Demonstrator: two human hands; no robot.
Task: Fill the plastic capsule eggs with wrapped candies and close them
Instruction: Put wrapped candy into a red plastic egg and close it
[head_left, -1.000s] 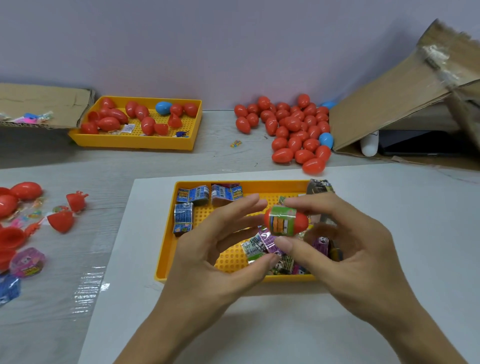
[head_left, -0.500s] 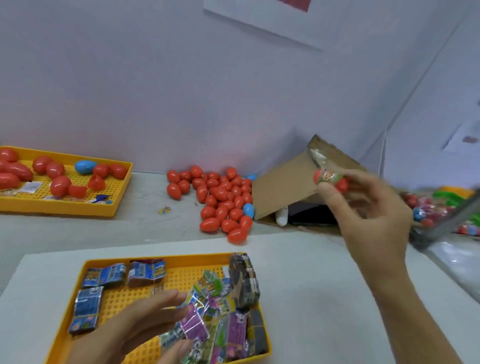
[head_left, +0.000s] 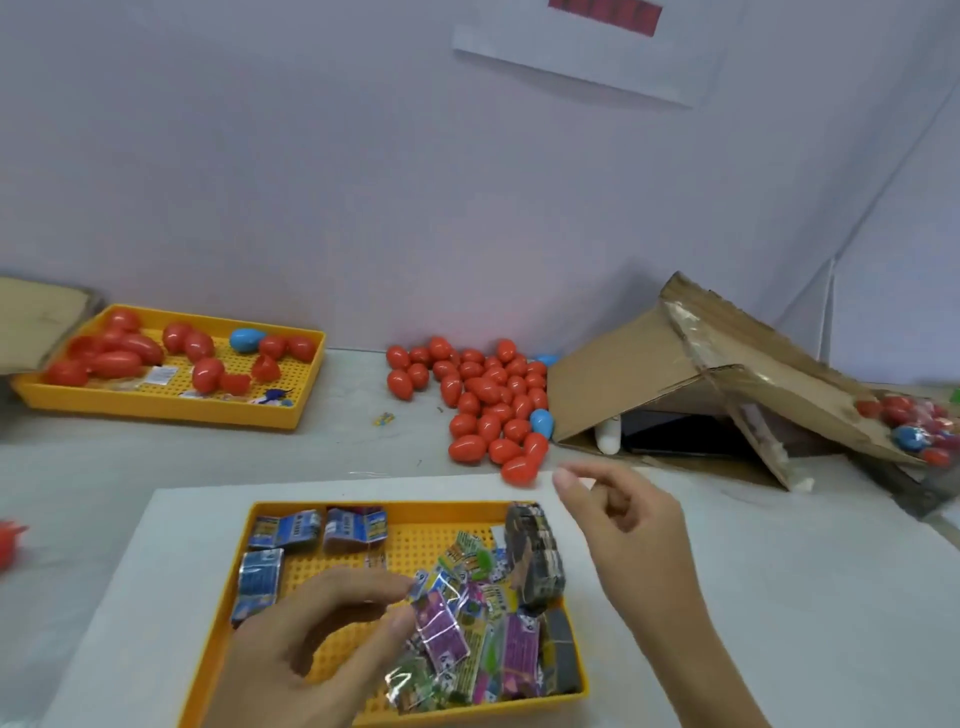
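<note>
Head view, left hand (head_left: 311, 649): reaching into the near yellow tray (head_left: 218, 644), pinching a purple wrapped candy (head_left: 441, 623) between thumb and fingertips.
Right hand (head_left: 628, 525): hanging in the air past the tray's right edge, fingers loosely curled, holding nothing.
Candies: lying in a pile in the tray's right half; blue packets (head_left: 291, 530) sitting along its far left edge.
Eggs: red egg pile (head_left: 488, 400) resting near the wall, just beside a tipped cardboard box (head_left: 675, 364); more eggs sitting in the far yellow tray (head_left: 171, 405).
Open room: bare white board (head_left: 779, 597) stretching right of the near tray.
Surface and room: grey table (head_left: 363, 441), pale wall behind.
</note>
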